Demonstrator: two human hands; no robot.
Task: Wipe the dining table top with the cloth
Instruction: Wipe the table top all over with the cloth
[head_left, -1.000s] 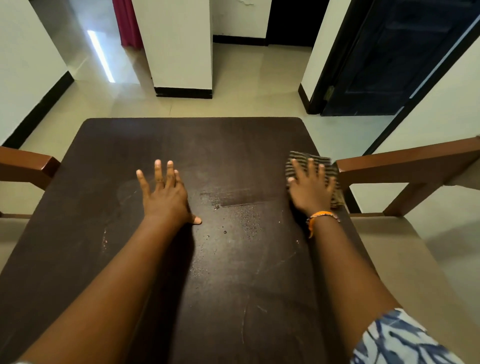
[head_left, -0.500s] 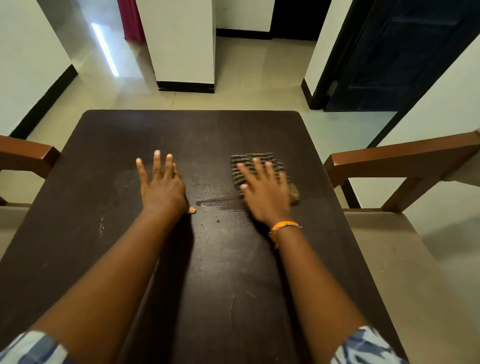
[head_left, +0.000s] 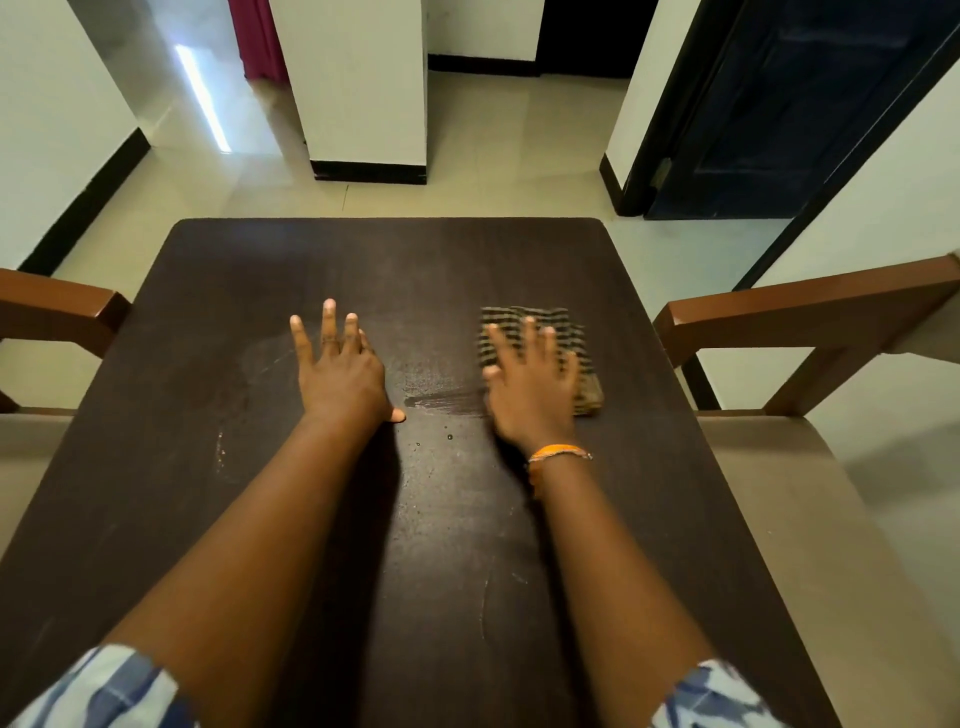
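Observation:
The dark brown dining table top (head_left: 441, 270) fills the middle of the view. A folded striped cloth (head_left: 582, 343) lies on it right of centre. My right hand (head_left: 530, 395) presses flat on the cloth with fingers spread, and its outline is blurred by motion. My left hand (head_left: 337, 374) rests palm down on the bare table, left of centre, holding nothing. Between the hands a wet streak (head_left: 441, 402) and small droplets show on the wood.
A brown wooden chair back (head_left: 810, 317) stands at the table's right edge and another chair back (head_left: 57, 306) at the left. Beyond the far edge lie a tiled floor, a white pillar (head_left: 363, 88) and a dark door (head_left: 789, 109).
My right hand slid the cloth from the table's right edge leftward toward the centre, leaving a wet streak, and has since hardly moved. My left hand stayed planted.

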